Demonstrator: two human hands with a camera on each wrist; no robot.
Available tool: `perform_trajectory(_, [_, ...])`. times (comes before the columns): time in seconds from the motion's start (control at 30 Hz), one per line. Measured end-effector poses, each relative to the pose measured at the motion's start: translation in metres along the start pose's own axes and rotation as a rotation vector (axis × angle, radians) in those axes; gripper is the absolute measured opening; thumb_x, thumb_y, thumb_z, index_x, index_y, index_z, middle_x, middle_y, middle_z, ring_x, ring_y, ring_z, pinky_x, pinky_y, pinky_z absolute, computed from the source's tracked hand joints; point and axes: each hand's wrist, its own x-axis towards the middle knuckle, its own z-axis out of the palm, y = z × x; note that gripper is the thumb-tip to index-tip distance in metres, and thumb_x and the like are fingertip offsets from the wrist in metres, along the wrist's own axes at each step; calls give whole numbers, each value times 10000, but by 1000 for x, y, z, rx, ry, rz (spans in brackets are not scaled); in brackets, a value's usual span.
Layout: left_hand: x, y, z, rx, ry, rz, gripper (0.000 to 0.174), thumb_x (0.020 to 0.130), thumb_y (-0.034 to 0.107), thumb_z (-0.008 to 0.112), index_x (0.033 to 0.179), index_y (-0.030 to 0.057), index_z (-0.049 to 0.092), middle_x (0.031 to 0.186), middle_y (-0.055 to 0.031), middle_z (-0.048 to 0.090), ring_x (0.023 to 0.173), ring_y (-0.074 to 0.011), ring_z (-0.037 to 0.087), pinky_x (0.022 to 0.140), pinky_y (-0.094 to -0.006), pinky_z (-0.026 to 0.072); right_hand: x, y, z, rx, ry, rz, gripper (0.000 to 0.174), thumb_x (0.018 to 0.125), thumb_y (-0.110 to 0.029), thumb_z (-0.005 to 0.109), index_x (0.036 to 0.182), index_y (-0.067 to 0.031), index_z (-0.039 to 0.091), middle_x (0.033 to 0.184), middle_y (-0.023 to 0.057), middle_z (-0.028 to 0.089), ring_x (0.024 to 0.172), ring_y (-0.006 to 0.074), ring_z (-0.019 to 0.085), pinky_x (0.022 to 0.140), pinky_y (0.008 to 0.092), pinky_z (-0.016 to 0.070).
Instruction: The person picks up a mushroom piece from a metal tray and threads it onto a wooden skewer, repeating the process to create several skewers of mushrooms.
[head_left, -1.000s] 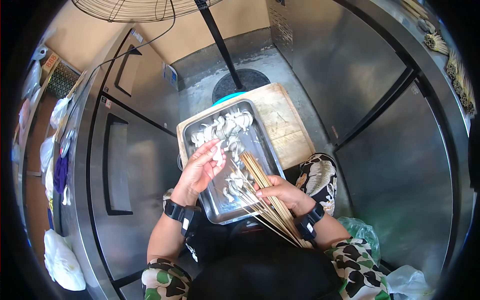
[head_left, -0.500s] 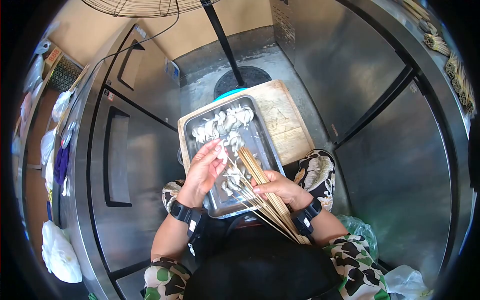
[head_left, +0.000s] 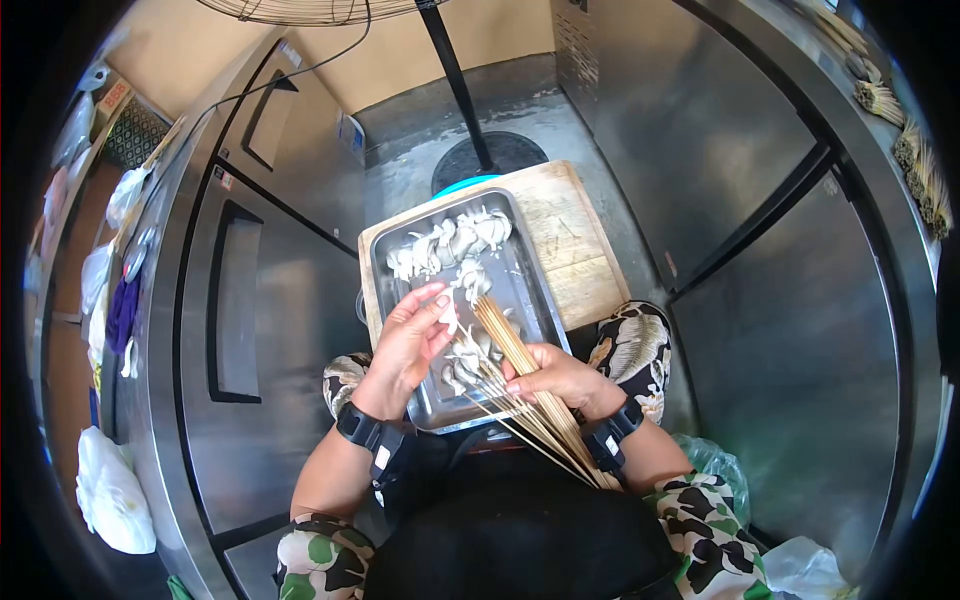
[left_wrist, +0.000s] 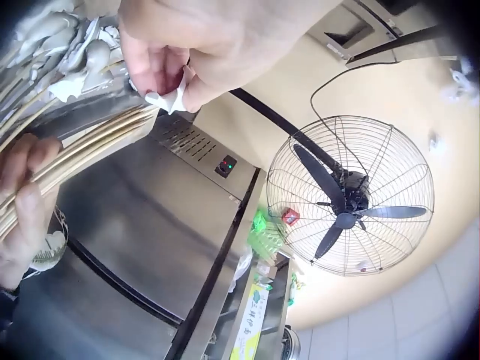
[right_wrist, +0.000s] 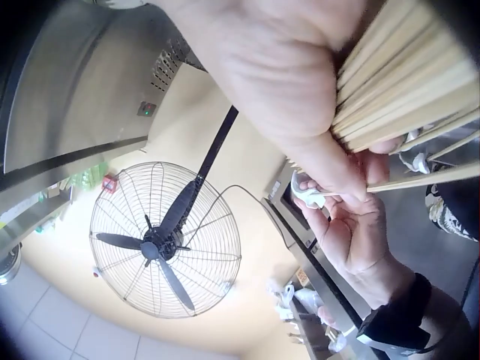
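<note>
My left hand (head_left: 405, 345) pinches a small, floppy white piece of food (head_left: 449, 315) between thumb and fingers above the tray. In the right wrist view, a single skewer (right_wrist: 420, 180) runs from the right hand to that white piece (right_wrist: 307, 193), its tip right at it. My right hand (head_left: 562, 380) grips a thick bundle of bamboo skewers (head_left: 515, 345), thumb across the top. Grey-white pieces (head_left: 462, 358) sit on thin skewers beneath the hands. Farther back in the metal tray (head_left: 528, 268) lies a heap of similar pieces (head_left: 450, 243).
The tray rests on a wooden board (head_left: 575, 235), close to the person's knees. Behind it is the round base of a standing fan (head_left: 450, 165). Steel cabinets (head_left: 290, 300) rise at left and right. More skewer bundles (head_left: 920, 165) lie on the right-hand top.
The left hand has brought the white piece slightly right, closer to the skewer tip. The right hand still holds the bundle, and the head view has shifted a little.
</note>
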Motion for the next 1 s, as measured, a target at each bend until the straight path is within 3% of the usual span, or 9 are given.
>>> perform_trajectory(0.23, [-12, -11, -2, -22, 92, -78, 220, 840, 103, 617, 1053, 122, 566, 873, 4, 623, 770, -87, 599, 666, -212, 501, 1, 1, 4, -42, 2, -7, 152, 755, -16, 666, 857, -46, 557, 714, 21, 587, 549, 55, 500, 501, 173, 392])
perform_trajectory(0.43, [-24, -10, 7, 33, 143, 36, 271, 823, 100, 645, 1076, 115, 550, 854, 5, 584, 754, -77, 552, 650, -198, 480, 0, -2, 11, -115, 65, -32, 153, 753, -7, 666, 850, -55, 558, 717, 11, 586, 567, 49, 505, 513, 171, 394])
perform_trajectory(0.83, [-34, -24, 13, 28, 214, -13, 281, 824, 94, 644, 1088, 104, 549, 807, -3, 563, 700, -78, 541, 615, -195, 478, -2, -7, 29, -300, 135, -84, 148, 749, -14, 674, 831, -66, 562, 715, -29, 565, 608, 33, 509, 543, 173, 395])
perform_trajectory(1.0, [-35, -38, 10, 103, 172, -55, 277, 847, 109, 612, 1114, 108, 537, 882, -13, 608, 768, -101, 576, 686, -240, 500, 0, -4, 31, -322, 133, -80, 143, 756, -24, 676, 833, -63, 562, 713, -32, 562, 611, 30, 506, 547, 172, 396])
